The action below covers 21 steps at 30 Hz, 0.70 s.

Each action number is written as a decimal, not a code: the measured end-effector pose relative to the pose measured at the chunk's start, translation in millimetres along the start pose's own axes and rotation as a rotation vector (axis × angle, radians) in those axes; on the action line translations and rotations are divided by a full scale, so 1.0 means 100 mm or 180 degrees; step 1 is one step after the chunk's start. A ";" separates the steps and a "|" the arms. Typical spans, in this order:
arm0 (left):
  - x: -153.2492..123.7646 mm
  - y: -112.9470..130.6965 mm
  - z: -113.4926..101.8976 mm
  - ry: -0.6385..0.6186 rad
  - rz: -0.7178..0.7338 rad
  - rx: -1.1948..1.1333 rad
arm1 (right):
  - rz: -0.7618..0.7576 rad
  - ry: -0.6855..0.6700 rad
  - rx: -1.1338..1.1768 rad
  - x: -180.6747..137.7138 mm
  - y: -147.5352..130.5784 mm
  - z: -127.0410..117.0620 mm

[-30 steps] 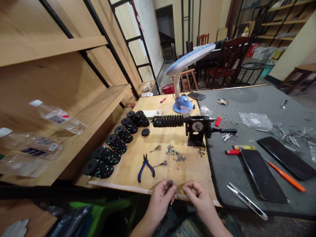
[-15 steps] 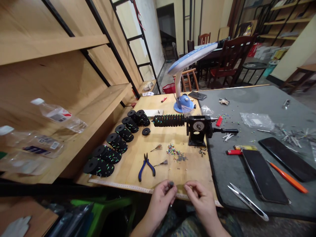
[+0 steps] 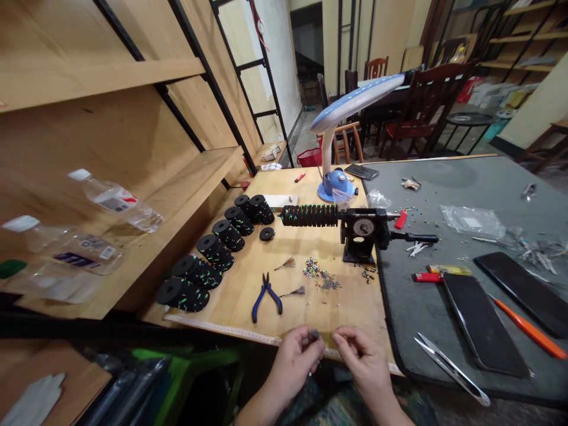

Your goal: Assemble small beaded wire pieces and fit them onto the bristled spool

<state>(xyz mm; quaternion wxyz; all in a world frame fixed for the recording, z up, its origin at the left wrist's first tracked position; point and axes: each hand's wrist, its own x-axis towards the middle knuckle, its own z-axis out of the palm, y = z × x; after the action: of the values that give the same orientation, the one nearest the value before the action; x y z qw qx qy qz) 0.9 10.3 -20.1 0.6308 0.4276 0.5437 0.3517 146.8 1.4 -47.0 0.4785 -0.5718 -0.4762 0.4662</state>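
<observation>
My left hand (image 3: pixel 295 358) is curled at the near edge of the wooden table (image 3: pixel 239 284), pinching a small dark tuft (image 3: pixel 315 335) between thumb and fingers. My right hand (image 3: pixel 361 361) sits close beside it, fingertips pinched together toward the tuft; what it holds is too small to make out. Just beyond the hands lie blue-handled pliers (image 3: pixel 265 294), two small brush-like tufts (image 3: pixel 293 291) and a pile of coloured beads (image 3: pixel 316 274). A black hand-crank winder (image 3: pixel 362 234) carries a row of black spools (image 3: pixel 309 215).
Several stacks of black spools (image 3: pixel 208 260) line the table's left side. A blue desk lamp (image 3: pixel 337 183) stands at the back. On the grey mat (image 3: pixel 470 195) lie dark phones (image 3: pixel 481 322), red lighters (image 3: pixel 423 277), an orange pen (image 3: pixel 528 328) and thread snips (image 3: pixel 452 370). Plastic bottles (image 3: pixel 113 201) rest on the left shelf.
Both hands stay at the table edge, pinching in the same way. The view has shifted a little, so everything sits slightly further right in the frame.
</observation>
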 end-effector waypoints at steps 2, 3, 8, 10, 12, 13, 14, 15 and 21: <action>0.00 0.00 -0.01 -0.0019 -0.0019 0.0004 | -0.0063 -0.0026 -0.0008 0.00 0.01 0.00; 0.00 0.00 -0.01 -0.0019 -0.0023 0.0012 | -0.0103 -0.0044 -0.0014 -0.01 0.01 -0.01; 0.00 -0.02 -0.01 -0.0020 -0.0009 0.0003 | -0.0210 -0.0011 0.0020 0.00 0.02 0.01; -0.01 -0.01 0.00 -0.0019 -0.0026 -0.0010 | -0.0202 0.0050 0.0051 0.01 0.00 0.02; -0.01 0.01 0.00 -0.0015 -0.0042 -0.0001 | -0.0205 0.0083 0.0068 0.02 -0.02 0.02; -0.01 0.01 0.00 -0.0015 -0.0051 0.0006 | -0.0211 0.0079 0.0072 0.03 -0.04 0.03; -0.01 0.02 0.00 -0.0014 -0.0060 0.0015 | -0.0217 0.0068 0.0076 0.03 -0.04 0.03; -0.01 0.03 0.00 -0.0013 -0.0064 0.0021 | -0.0220 0.0053 0.0078 0.03 -0.05 0.03; -0.01 0.05 0.01 0.0000 -0.0059 0.0009 | -0.0265 -0.0118 -0.0036 0.03 -0.03 0.01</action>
<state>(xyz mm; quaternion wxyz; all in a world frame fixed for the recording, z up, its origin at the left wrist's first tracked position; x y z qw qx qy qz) 1.7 11.5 -14.7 0.6334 0.4234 0.5481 0.3451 145.5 4.5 -44.2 0.4853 -0.5455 -0.5110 0.4537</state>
